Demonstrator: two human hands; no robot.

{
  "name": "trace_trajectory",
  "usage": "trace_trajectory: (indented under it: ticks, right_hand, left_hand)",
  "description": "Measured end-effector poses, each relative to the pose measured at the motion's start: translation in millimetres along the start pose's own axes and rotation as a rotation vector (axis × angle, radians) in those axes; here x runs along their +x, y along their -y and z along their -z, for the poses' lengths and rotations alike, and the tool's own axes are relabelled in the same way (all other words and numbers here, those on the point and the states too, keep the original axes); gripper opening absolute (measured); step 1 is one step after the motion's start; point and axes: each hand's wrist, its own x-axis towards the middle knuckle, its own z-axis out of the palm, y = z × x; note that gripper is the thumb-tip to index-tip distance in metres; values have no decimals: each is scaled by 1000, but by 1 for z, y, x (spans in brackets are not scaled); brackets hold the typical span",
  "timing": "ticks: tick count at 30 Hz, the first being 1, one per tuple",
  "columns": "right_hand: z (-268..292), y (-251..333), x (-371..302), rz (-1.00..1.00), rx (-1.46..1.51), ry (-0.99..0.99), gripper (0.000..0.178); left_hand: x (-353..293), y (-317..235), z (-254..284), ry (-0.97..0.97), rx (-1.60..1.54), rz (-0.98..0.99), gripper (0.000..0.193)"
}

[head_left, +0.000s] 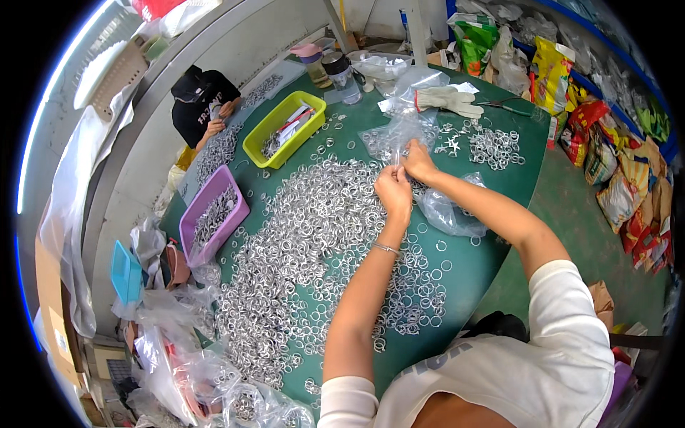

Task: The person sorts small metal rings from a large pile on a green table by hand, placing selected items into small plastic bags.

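My left hand (394, 191) and my right hand (419, 161) are close together over the green table (499, 189), both with fingers closed on the gathered edge of a clear plastic bag (404, 127). The bag lies away from me, and some metal pieces show through its lower part. Below and left of my hands spreads a large heap of silver metal rings (300, 221). Beside my right forearm rests another clear bag (451, 208). A smaller pile of rings (497, 148) sits further right, near a few star-shaped metal pieces (452, 146).
A yellow-green basket (255, 151) and a purple basket (242, 208) hold metal parts. White gloves (449, 101), pliers (510, 107) and bottles (344, 78) stand or lie at the far side. Another person (191, 107) works across the table. Crumpled plastic bags (185, 357) crowd the near left.
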Motion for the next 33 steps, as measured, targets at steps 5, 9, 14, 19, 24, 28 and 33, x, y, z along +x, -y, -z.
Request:
trace_trajectory:
  ticks: [5,9,14,19,24,28,33]
  right_hand:
    - [9,6,-24,189,-146,118,38]
    - [11,-6,-14,373,-187,161,37]
    - [13,0,-16,388,-234,174,35]
    - [13,0,-11,535,-266,248,21]
    - [32,7,6,94,246,467,14]
    - [66,-2,13,-315,1003,641,21]
    - [90,6,-9,-697,1430,537,25]
  left_hand:
    - [-9,-3,16,20,-115,31,9]
    - [-11,-6,17,45,-116,9,9]
    - [-12,-11,25,78,-112,61,10]
    - [-14,-3,30,92,-58,27,9]
    - [-12,9,36,92,-119,102,10]
    - [-14,-5,35,124,-151,112,10]
    - [-16,3,35,102,-191,97,9]
